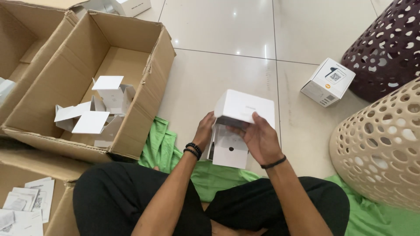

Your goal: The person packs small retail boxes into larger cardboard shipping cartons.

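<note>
Both hands clamped on this white box (238, 126), left hand (204, 131) bracing the side while right hand (258, 137) eases the lid (245, 107) up slow, so nothing tears.

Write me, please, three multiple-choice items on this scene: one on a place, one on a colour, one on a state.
1. Where does the small sealed white box lie?
A. on the floor tiles beside the dark perforated basket
B. inside the large cardboard carton
C. on the person's lap

2. What colour is the cloth under the person?
A. blue
B. green
C. red

3. How is the white box in the hands?
A. taped shut
B. crushed flat
C. lid open

Answers: 1 A, it sits on bare tile next to the basket. 2 B, bright green folds show. 3 C, the left hand and right hand hold it with its lid raised.
</note>
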